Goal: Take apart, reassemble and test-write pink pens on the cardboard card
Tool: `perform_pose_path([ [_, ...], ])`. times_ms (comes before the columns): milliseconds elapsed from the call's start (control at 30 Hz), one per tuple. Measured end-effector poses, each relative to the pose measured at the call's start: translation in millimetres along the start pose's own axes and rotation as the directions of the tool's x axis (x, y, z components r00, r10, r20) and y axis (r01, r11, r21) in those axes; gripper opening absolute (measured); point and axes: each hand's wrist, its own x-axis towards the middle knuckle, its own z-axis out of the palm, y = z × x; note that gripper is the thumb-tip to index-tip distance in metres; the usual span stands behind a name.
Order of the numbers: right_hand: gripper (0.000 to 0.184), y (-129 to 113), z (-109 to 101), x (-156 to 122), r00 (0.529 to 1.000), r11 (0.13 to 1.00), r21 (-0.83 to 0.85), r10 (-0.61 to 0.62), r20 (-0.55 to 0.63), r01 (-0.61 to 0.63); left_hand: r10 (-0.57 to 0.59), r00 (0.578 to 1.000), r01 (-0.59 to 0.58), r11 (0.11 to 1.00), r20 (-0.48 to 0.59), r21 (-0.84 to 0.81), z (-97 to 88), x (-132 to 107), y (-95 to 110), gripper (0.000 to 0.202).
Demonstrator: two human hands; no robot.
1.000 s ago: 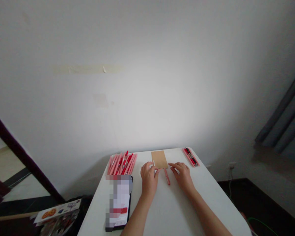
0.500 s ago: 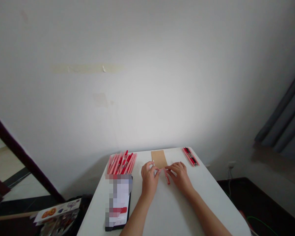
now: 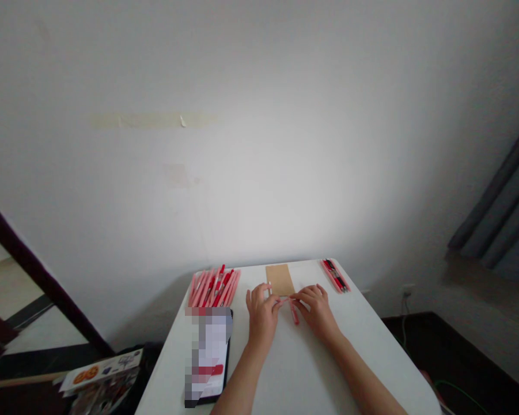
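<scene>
My left hand (image 3: pixel 262 314) is closed near the middle of the table. A slim white stick (image 3: pixel 270 288) stands up from its curled fingers, while the thumb and forefinger pinch one end of a thin pinkish piece (image 3: pixel 284 300). The fingertips of my right hand (image 3: pixel 316 310) close on the other end of this piece; its exact kind is too small to make out. Just below those fingertips a pink pen part (image 3: pixel 294 314) slants down on the table. Beyond the hands lies a flat brown card (image 3: pixel 279 279).
A pile of pink and red pens (image 3: pixel 213 287) lies at the back left, above a phone (image 3: pixel 211 357) with a blurred screen. Several pens with black and red parts (image 3: pixel 335 276) lie at the back right. The white table (image 3: pixel 302 374) meets the wall (image 3: pixel 276 173).
The fingers of my left hand have spread and lifted slightly, with thumb and forefinger still pinched. My right hand has barely moved. Other things lie as before.
</scene>
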Motion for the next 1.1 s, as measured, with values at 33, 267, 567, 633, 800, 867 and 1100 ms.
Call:
perform_pose_path([
  [33,0.020,-0.2,0.1,0.0,1.000,1.000,0.003,-0.001,0.000,0.001,0.004,1.000,-0.004,1.000,0.000,0.002,-0.1,0.0,-0.1,0.011],
  [267,0.018,-1.0,-0.4,0.2,1.000,1.000,-0.002,-0.012,-0.024,0.012,-0.036,0.999,0.036,0.999,0.003,-0.028,-0.8,1.0,-0.2,0.007],
  [567,0.017,1.4,2.4,0.2,1.000,0.996,0.094,0.005,0.019,-0.007,-0.025,1.000,0.026,0.997,0.009,-0.073,4.5,1.0,-2.1,0.009],
  [633,0.018,3.3,4.9,-0.1,1.000,0.991,0.134,0.017,0.020,-0.020,-0.025,1.000,0.026,0.997,0.012,-0.078,5.6,0.9,-3.1,0.010],
  [800,0.017,5.3,8.2,0.4,0.999,0.974,0.223,0.045,0.017,-0.047,-0.026,0.999,0.030,0.994,0.040,-0.102,5.3,1.5,-3.9,0.009],
  [867,0.015,5.4,8.0,1.1,0.999,0.966,0.257,0.040,0.003,-0.039,-0.026,0.999,0.030,0.994,0.040,-0.109,5.0,1.8,-3.9,0.009],
  [1100,0.012,8.5,8.8,2.6,0.998,0.936,0.351,0.039,-0.041,-0.023,-0.020,1.000,0.021,0.995,0.012,-0.102,8.1,0.8,-6.4,0.006],
])
